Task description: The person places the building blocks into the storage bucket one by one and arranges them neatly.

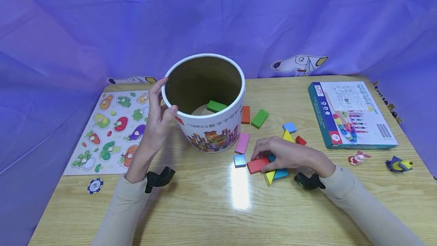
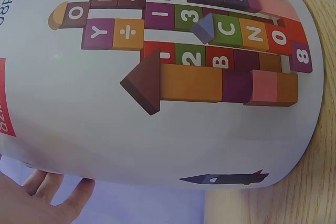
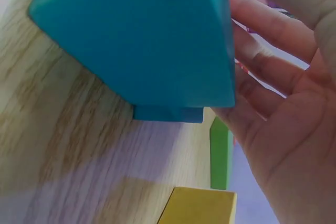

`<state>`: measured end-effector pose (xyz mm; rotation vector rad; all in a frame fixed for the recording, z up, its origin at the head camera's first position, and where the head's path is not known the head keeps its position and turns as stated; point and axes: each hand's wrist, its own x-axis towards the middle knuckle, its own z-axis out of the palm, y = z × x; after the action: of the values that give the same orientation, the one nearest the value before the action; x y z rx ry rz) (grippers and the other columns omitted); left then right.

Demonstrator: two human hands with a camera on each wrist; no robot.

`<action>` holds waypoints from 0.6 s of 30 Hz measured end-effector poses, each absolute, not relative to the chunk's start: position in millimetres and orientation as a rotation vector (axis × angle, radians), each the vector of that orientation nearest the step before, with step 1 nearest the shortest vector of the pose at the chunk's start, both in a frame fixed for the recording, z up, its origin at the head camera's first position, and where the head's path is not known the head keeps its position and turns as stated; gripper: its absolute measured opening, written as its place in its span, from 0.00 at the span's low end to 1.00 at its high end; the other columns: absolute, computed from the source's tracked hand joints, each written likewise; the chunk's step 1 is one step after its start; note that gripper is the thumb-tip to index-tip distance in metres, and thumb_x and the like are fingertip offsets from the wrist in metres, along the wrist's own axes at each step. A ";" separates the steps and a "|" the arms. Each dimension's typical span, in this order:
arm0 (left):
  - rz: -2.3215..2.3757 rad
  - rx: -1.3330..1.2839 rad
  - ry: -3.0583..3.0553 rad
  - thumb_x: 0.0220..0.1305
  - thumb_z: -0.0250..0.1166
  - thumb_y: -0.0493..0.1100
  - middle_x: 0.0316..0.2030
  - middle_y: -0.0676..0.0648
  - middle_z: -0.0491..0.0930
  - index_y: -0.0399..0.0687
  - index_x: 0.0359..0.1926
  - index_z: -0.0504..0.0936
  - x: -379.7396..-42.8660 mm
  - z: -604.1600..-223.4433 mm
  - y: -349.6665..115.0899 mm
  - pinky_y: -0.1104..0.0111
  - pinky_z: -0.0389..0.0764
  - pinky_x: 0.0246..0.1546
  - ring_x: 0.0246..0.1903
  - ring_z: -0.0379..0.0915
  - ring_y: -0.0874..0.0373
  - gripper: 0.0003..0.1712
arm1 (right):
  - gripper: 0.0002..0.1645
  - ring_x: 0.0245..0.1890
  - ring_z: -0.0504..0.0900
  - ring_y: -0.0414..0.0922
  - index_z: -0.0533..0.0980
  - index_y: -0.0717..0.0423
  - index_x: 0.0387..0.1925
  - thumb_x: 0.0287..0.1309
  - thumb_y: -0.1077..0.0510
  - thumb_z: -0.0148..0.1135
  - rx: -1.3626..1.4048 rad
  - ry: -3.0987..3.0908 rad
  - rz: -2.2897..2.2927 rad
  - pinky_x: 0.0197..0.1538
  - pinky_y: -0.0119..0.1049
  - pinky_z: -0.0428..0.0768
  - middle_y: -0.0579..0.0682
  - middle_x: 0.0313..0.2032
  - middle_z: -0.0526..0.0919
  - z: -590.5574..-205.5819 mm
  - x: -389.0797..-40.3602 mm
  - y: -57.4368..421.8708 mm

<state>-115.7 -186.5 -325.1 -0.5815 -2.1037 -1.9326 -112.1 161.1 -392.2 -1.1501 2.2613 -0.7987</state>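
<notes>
A white bucket [image 1: 213, 132] printed with letter blocks stands upright at mid-table. My left hand [image 1: 158, 124] holds its left side by the rim, thumb at the front. One green block [image 1: 216, 106] lies inside. To the right of the bucket, my right hand [image 1: 290, 153] pinches a red rectangular block [image 1: 258, 165] between thumb and fingers, low over the table. Teal blocks [image 1: 281, 174] and a yellow triangular block [image 1: 269, 177] lie under and beside that hand. In the right wrist view a large teal block [image 3: 142, 40] hides the fingertips.
Around the bucket are a blue square block [image 1: 239, 160], a pink block [image 1: 242, 143], an orange block [image 1: 246, 114] and a green block [image 1: 260, 119]. A vegetable puzzle board [image 1: 112, 128] and chip [image 1: 95, 186] lie left; a boxed toy [image 1: 355, 113] and two figurines [image 1: 358, 158] sit right.
</notes>
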 end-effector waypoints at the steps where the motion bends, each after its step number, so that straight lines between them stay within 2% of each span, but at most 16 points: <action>1: -1.934 -0.581 -2.104 0.61 0.53 0.40 0.71 0.46 0.55 0.53 0.73 0.49 -115.7 -325.1 -186.6 0.69 0.80 0.51 0.65 0.55 0.35 0.40 | 0.19 0.42 0.77 0.37 0.83 0.44 0.47 0.52 0.51 0.72 -1.149 2.265 -0.799 0.49 0.33 0.80 0.39 0.43 0.82 -392.3 -112.0 161.3; 9: -1.920 -0.567 -2.130 0.62 0.53 0.40 0.71 0.47 0.54 0.55 0.73 0.49 -115.9 -324.9 -187.2 0.69 0.79 0.51 0.66 0.53 0.40 0.40 | 0.20 0.43 0.76 0.36 0.83 0.43 0.48 0.51 0.52 0.74 -1.101 2.308 -0.780 0.49 0.32 0.79 0.38 0.43 0.81 -393.4 -108.6 160.1; 18: -1.937 -0.572 -2.112 0.62 0.53 0.40 0.71 0.46 0.54 0.55 0.73 0.49 -115.5 -324.9 -186.9 0.70 0.81 0.49 0.63 0.56 0.31 0.40 | 0.20 0.44 0.76 0.37 0.83 0.42 0.48 0.50 0.55 0.74 -1.110 2.331 -0.851 0.50 0.33 0.79 0.37 0.44 0.80 -386.3 -110.9 165.9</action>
<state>-115.5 -186.9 -324.9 -0.5716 -2.1118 -1.9367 -110.9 165.9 -386.3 -1.1100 2.3310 -0.8515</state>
